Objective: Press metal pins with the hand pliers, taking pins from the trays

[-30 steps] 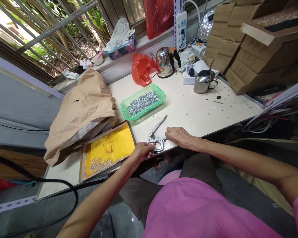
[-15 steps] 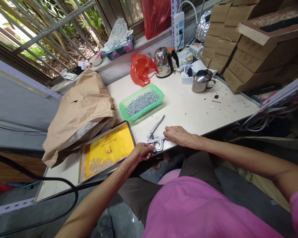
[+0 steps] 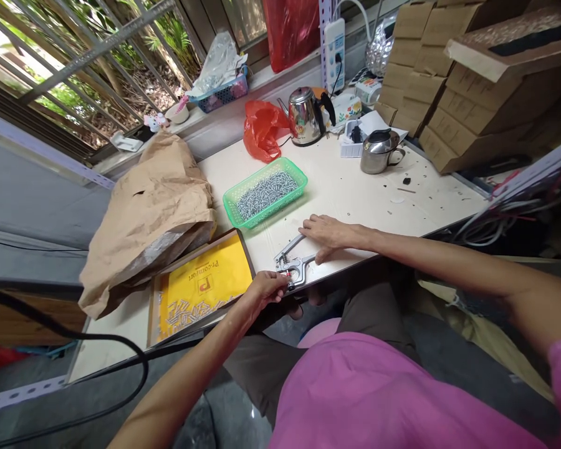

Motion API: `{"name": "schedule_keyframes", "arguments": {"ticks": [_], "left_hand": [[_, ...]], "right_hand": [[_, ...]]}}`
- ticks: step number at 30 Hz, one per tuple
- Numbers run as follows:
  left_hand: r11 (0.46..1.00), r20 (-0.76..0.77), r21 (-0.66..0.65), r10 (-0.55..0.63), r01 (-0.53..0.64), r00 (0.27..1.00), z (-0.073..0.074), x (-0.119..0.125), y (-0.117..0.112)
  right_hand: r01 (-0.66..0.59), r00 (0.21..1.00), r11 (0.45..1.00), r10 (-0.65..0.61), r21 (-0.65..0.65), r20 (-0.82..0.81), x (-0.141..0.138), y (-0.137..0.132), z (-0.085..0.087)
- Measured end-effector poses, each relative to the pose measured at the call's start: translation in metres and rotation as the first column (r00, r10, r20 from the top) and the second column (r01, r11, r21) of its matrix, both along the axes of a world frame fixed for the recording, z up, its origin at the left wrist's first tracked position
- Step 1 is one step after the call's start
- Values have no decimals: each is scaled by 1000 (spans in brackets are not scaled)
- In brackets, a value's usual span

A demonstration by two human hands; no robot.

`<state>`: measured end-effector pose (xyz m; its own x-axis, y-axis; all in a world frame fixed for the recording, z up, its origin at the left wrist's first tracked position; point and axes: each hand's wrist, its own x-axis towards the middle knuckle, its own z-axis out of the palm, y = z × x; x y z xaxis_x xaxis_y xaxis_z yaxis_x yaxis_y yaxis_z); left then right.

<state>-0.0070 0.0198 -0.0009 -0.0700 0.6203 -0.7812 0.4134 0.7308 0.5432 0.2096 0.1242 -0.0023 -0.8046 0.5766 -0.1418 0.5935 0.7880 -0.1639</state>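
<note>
A metal hand press (image 3: 290,264) lies at the near edge of the desk (image 3: 355,193). The right hand (image 3: 326,232) closes its grip over the long handles. The left hand (image 3: 265,288) pinches at the tool's head; what its grip holds cannot be told. A green basket (image 3: 226,206) of small metal parts sits just behind.

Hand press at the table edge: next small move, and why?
Probably press the right hand down to close the hand press. Its handles stand spread, the right hand lies on the raised upper one, and the left hand has its fingertips at the tool's head; whether a part sits there is too small to tell.
</note>
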Motion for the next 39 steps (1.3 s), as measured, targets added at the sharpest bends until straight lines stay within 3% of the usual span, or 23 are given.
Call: {"name": "schedule_keyframes", "arguments": {"ticks": [2, 4, 6, 8, 9, 11, 14, 17, 21, 25, 30, 33, 36, 39], "left_hand": [[993, -145, 67, -86, 96, 986, 4, 3, -6], [923, -391, 255, -174, 288, 904, 9, 9, -11], [731, -625, 423, -193, 536, 757, 12, 19, -12], [513, -749, 465, -206, 721, 630, 10, 31, -4], [431, -780, 454, -231, 780, 582, 8, 36, 3], [321, -801, 420, -308, 849, 512, 2, 43, 19], [238, -795, 375, -414, 896, 443, -5, 45, 38], [207, -803, 334, -449, 919, 393, -5, 46, 45], [216, -806, 303, -462, 928, 370, -1, 50, 49], [230, -783, 343, -466, 911, 413, -5, 50, 54], [304, -766, 397, -410, 866, 495, -13, 52, 57], [338, -781, 379, -382, 861, 494, -11, 57, 56], [353, -804, 351, -360, 867, 473, -10, 60, 49], [341, -806, 415, -294, 844, 515, -17, 62, 33]], "right_hand": [[4, 1000, 1000, -4, -1, 19, 0, -4, 2], [11, 1000, 1000, -11, -4, 24, 0, -7, 2], [21, 1000, 1000, -21, 0, 15, -1, -10, 2], [37, 999, 999, -37, 2, 2, 0, -12, 1], [49, 999, 999, -49, -2, -1, 0, -13, 1], [67, 998, 998, -67, -20, -2, 4, -14, 0], [55, 998, 997, -55, -47, -7, 12, -16, -1], [62, 997, 995, -65, -75, -43, 19, -18, -3], [118, 986, 984, -131, -133, -101, 21, -20, -5], [139, 982, 979, -156, -148, -106, 18, -14, -3], [154, 987, 975, -159, -159, -23, 10, -6, 0], [163, 986, 979, -167, -123, -22, 8, -6, -3], [107, 989, 990, -115, -91, -88, 13, -2, -8], [-4, 991, 996, -8, -91, -130, 22, 9, -12]]}}
